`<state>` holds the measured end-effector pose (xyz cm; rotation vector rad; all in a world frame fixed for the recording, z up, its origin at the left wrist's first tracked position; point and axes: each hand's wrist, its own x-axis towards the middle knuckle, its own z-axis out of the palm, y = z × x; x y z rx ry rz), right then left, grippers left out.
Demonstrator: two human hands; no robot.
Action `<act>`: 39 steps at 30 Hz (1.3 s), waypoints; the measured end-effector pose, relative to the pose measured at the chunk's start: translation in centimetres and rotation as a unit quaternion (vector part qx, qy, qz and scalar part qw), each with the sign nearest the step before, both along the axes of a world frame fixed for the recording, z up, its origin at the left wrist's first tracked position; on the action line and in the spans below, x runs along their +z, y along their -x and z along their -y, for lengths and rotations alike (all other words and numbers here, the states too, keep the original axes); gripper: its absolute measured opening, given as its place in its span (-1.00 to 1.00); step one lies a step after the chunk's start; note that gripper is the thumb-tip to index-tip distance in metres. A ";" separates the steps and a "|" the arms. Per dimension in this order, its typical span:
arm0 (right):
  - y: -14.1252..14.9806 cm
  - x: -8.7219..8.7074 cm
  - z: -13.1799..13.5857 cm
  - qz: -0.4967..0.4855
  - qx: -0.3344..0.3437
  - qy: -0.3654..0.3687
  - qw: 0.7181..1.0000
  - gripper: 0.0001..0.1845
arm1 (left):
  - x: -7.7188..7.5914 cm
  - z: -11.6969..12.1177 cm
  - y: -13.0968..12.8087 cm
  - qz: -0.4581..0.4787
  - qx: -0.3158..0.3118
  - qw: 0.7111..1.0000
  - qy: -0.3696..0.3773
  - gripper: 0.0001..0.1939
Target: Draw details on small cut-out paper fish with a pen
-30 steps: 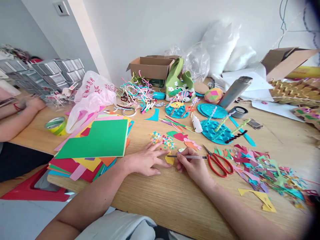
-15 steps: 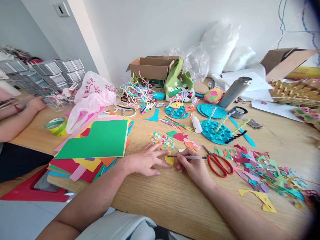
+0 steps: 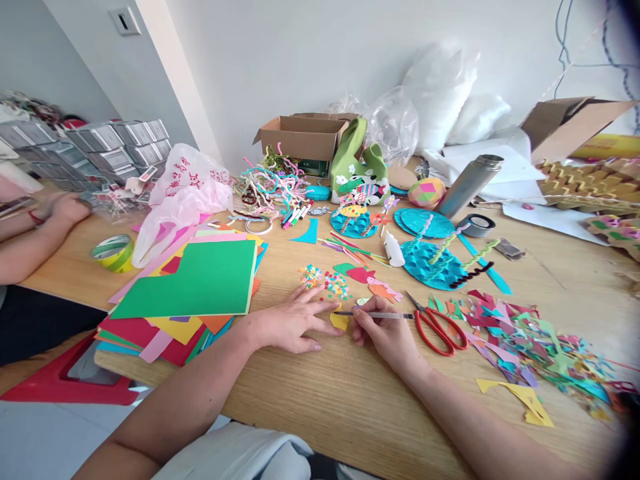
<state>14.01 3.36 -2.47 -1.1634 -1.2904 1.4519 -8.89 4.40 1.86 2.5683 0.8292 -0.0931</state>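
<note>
Between my hands a small yellow paper cutout (image 3: pixel 339 320) lies flat on the wooden table. My left hand (image 3: pixel 300 320) is spread on the tabletop, its fingertips against the cutout's left edge. In my right hand (image 3: pixel 383 328) is a slim grey pen (image 3: pixel 385 315), its dark tip at the cutout's upper part. Just beyond are paper fish (image 3: pixel 383 288) in several colours and small piles of coloured paper dots (image 3: pixel 336 284). Red-handled scissors (image 3: pixel 440 330) lie partly spread to the right of my right hand.
Stacked coloured paper (image 3: pixel 200 280) and a tape roll (image 3: pixel 113 252) are on the left, near another person's arm (image 3: pixel 35 240). Paper scraps (image 3: pixel 540 340) cover the right. Behind stand blue craft discs (image 3: pixel 435 263), a glue bottle (image 3: pixel 393 250), a metal flask (image 3: pixel 473 183) and a cardboard box (image 3: pixel 303 137).
</note>
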 end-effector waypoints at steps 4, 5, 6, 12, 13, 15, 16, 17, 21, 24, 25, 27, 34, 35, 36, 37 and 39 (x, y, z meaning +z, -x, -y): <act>0.0 0.1 0.0 0.003 0.003 0.004 1.000 -0.50 | -0.1 0.0 0.0 0.006 0.000 1.000 -0.001 -0.48; 0.0 0.1 0.0 0.002 0.003 0.005 1.000 -0.50 | -0.1 0.0 0.1 0.008 0.000 1.000 0.000 -0.48; 0.0 0.1 0.0 0.000 0.003 0.006 1.000 -0.50 | -0.2 0.0 0.1 0.010 0.000 1.000 0.001 -0.48; 0.0 0.0 0.0 -0.007 -0.001 0.009 1.000 -0.50 | -0.3 -0.1 0.1 0.015 -0.001 1.000 0.002 -0.47; 0.0 0.0 0.0 -0.007 -0.001 0.008 1.000 -0.50 | -0.3 -0.1 0.1 0.015 -0.001 1.000 0.004 -0.47; 0.0 0.0 0.0 -0.007 0.000 0.008 1.000 -0.50 | -0.3 -0.1 0.1 0.012 0.002 1.000 0.007 -0.47; 0.0 0.1 0.0 -0.007 0.000 0.009 1.000 -0.50 | -0.3 -0.1 0.1 0.010 0.002 1.000 0.008 -0.47; 0.0 0.1 0.0 -0.007 0.001 0.010 1.000 -0.50 | -0.2 -0.1 0.1 0.007 0.002 1.000 0.009 -0.47; 0.0 0.1 0.0 -0.005 -0.001 0.009 1.000 -0.50 | -0.2 -0.1 0.0 0.004 0.000 1.000 0.006 -0.46; 0.0 -0.1 0.0 -0.002 -0.002 0.008 1.000 -0.50 | -0.2 -0.1 0.1 0.009 0.000 1.000 0.006 -0.47; 0.0 -0.1 0.0 -0.002 -0.001 0.008 1.000 -0.50 | -0.2 -0.1 0.1 0.010 0.001 1.000 0.007 -0.47; 0.0 -0.1 0.0 -0.001 -0.001 0.009 1.000 -0.49 | -0.3 -0.1 0.1 0.009 0.002 1.000 0.011 -0.47; 0.0 0.2 0.0 0.004 -0.001 0.012 1.000 -0.50 | -0.3 -0.1 0.2 0.011 0.001 1.000 0.011 -0.47; 0.0 0.3 0.0 0.005 -0.002 0.010 1.000 -0.50 | -0.3 -0.1 0.2 0.011 0.001 1.000 0.011 -0.48; 0.0 0.3 0.0 0.005 -0.002 0.009 1.000 -0.50 | -0.3 -0.1 0.2 0.011 0.001 1.000 0.011 -0.48; 0.0 0.2 0.0 0.005 -0.001 0.008 1.000 -0.51 | -0.3 -0.1 0.2 0.011 0.002 1.000 0.012 -0.48; 0.0 0.2 0.0 0.003 0.000 0.005 1.000 -0.51 | -0.2 -0.1 0.1 0.013 0.003 1.000 0.013 -0.47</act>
